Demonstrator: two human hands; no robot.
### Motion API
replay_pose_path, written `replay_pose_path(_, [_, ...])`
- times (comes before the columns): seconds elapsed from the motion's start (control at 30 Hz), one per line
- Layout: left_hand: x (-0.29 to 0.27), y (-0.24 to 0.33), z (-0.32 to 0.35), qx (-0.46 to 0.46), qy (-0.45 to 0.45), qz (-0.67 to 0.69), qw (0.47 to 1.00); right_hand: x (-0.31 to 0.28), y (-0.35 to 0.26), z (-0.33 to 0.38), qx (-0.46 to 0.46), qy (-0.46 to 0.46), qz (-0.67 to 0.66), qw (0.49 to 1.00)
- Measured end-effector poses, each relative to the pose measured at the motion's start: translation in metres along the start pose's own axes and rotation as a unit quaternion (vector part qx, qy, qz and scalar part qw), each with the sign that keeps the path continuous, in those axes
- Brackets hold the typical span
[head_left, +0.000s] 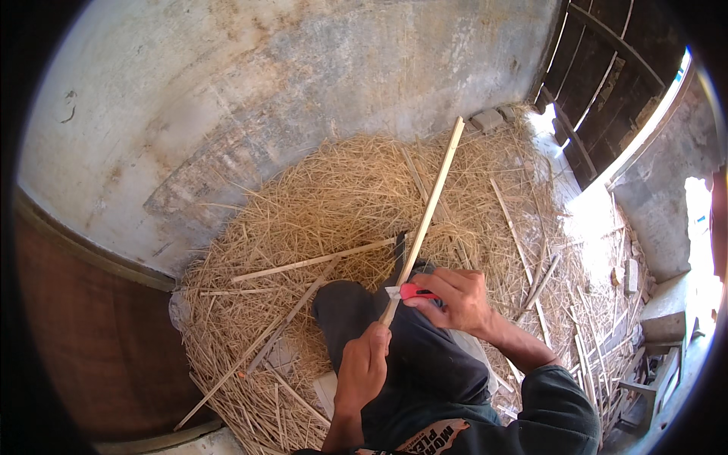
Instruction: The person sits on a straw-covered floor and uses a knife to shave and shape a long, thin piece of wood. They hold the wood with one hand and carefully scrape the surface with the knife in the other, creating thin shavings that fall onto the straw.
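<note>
We start with the big shapes: a stained plaster wall fills the top from ten to one o'clock, and a dark slatted wooden door stands at two o'clock with daylight spilling past it. Below them a wide heap of straw-like shavings covers the floor through the centre, with split cane strips lying across it at nine o'clock and more scattered toward four o'clock. A small grey block sits at the heap's far edge, about one o'clock.

Closer in, our raised knee in dark trousers sits just below centre. Running from there up toward one o'clock is the long bamboo strip, tilted, its lower end down in our grip.

Our left hand, at six o'clock, is closed tight round that lower end of the strip. Our right hand, just right of centre, is wrapped round a red-handled knife, and its tip meets the strip right above the left fist; we cannot make out the blade itself.

We judge this as the paring step, the knife set against the strip near its base. The next move, as we read it, calls for a steady hold from the left fist and a shallow, controlled push of the knife along the strip, away from the fingers and the knee.
</note>
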State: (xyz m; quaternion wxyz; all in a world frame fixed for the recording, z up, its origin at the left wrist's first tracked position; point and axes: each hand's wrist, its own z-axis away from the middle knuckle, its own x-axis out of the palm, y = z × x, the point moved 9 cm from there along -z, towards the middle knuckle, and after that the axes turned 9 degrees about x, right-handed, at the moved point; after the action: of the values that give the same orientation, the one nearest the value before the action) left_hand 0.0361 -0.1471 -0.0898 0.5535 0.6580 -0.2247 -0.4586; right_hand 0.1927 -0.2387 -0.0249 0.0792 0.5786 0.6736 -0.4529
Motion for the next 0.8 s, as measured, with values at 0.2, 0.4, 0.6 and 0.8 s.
replay_pose_path(0.2, [-0.002,-0.003,0.007,0.0,0.001,-0.021,1.0,-0.013,0.02,-0.01,0.027,0.038,0.002,0.999])
replay_pose_path(0.4, [0.0,-0.013,0.025,-0.043,-0.031,-0.037,0.998,-0.04,0.077,-0.029,0.105,0.116,0.006,0.988])
replay_pose_path(0.6, [0.003,-0.039,0.069,-0.081,-0.062,-0.005,0.995,-0.118,0.232,-0.05,0.338,0.209,0.102,0.912])
replay_pose_path(0.8, [-0.014,-0.073,0.062,-0.106,-0.027,0.055,0.993,-0.105,0.272,-0.015,0.345,-0.029,0.252,0.904])
